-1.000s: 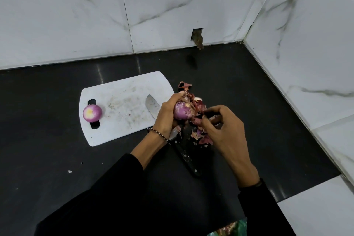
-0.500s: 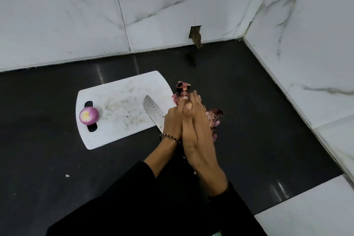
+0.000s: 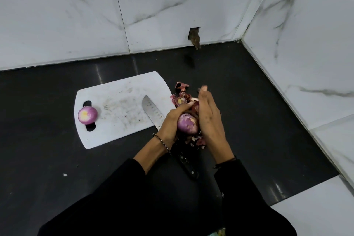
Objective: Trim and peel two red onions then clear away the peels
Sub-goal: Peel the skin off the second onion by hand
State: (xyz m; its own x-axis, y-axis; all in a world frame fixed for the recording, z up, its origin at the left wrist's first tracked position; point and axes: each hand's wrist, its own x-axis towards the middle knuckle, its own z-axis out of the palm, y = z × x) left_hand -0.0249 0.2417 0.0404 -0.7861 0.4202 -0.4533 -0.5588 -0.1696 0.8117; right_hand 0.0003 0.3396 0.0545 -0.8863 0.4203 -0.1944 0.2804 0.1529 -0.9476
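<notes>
Onion (image 3: 187,125) sits gripped in your left hand (image 3: 171,123), above the peels (image 3: 199,142) beside the right edge of the cutting board (image 3: 118,90); your right hand (image 3: 209,120) lies straight-fingered against it. Likely firm, light, slippery once bare: hold round its middle.

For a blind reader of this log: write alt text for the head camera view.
A person's left hand grips a red onion above peels on a black counter, the right hand open beside it. A peeled onion sits on the white cutting board, where a knife blade rests.
</notes>
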